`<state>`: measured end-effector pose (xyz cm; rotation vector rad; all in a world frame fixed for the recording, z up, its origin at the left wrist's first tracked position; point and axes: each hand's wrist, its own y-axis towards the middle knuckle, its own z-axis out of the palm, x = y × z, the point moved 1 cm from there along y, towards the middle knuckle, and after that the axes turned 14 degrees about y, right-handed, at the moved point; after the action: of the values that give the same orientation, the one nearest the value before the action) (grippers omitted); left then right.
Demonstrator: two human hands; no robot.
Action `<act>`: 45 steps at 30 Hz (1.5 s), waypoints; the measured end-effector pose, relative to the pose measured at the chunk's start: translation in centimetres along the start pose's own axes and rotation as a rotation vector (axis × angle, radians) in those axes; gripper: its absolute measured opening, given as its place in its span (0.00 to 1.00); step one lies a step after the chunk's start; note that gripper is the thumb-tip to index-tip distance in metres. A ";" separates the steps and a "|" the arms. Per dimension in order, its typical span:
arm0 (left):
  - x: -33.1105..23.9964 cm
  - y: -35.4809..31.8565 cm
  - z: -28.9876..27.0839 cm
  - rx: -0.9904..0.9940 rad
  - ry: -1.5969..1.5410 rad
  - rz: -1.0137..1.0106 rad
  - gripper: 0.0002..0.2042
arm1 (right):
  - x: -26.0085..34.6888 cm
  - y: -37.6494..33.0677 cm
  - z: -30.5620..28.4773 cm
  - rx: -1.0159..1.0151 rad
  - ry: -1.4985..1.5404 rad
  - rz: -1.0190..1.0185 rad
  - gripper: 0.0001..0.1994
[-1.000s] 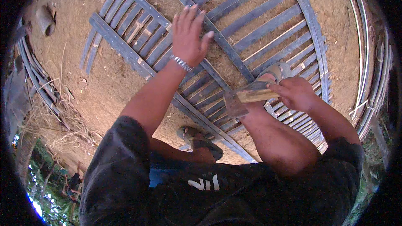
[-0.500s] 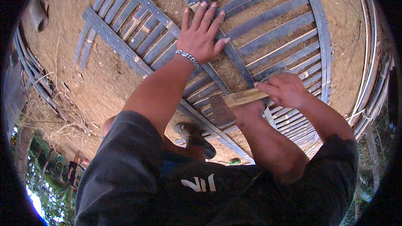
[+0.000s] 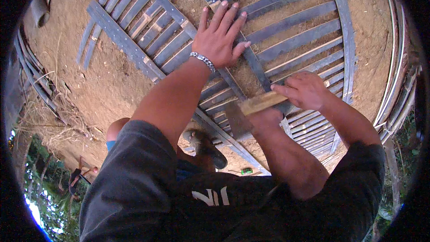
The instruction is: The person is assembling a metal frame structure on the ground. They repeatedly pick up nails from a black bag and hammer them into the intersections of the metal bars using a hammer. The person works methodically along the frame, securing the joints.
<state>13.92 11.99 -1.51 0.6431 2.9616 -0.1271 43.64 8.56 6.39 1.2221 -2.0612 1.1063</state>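
Observation:
My left hand (image 3: 217, 40), with a chain bracelet at the wrist, lies flat with fingers spread over the dark slats (image 3: 179, 47) of a panel on the ground. My right hand (image 3: 307, 90) is closed around the end of a wooden handle (image 3: 262, 102). The handle belongs to a hatchet with a broad, rusty brown head (image 3: 238, 120), slightly blurred. That head hangs over the lower slats, just left of my bare right leg (image 3: 284, 150). Part of the handle passes in front of my lower leg. Whether the blade touches a slat I cannot tell.
A second slatted panel (image 3: 298, 20) with a long side rail spreads out to the right. Long poles (image 3: 394, 62) lie along the right edge, dark pipes (image 3: 33, 71) along the left. My left foot wears a dark sandal (image 3: 215, 154). A short tube (image 3: 40, 11) rests far left.
The hatchet handle has tilted a little, its right end rising with my right hand. My left hand stays spread on the slats. The whole view has shifted slightly.

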 end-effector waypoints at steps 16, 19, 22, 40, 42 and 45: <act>0.0 -0.3 0.0 -0.004 -0.008 -0.004 0.35 | -0.1 0.7 0.5 0.023 -0.035 0.003 0.25; -0.1 -0.2 0.0 0.000 -0.010 -0.005 0.35 | 0.1 0.4 0.0 0.015 -0.028 0.003 0.25; -0.2 -0.4 0.0 0.011 0.011 0.008 0.35 | -0.4 0.4 0.7 -0.023 -0.037 0.120 0.27; -0.1 -0.6 0.0 0.008 0.007 0.002 0.35 | 1.1 1.5 1.6 -0.021 -0.045 0.070 0.20; 0.0 -0.2 0.0 -0.007 0.024 0.000 0.35 | 1.0 1.0 1.1 -0.020 0.016 -0.047 0.20; -0.1 -0.4 0.2 -0.006 0.022 -0.005 0.34 | 0.4 1.1 1.4 -0.025 -0.060 0.113 0.20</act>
<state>13.86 11.54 -1.62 0.6401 2.9840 -0.1118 42.44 7.52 5.45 1.1521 -2.2070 1.1031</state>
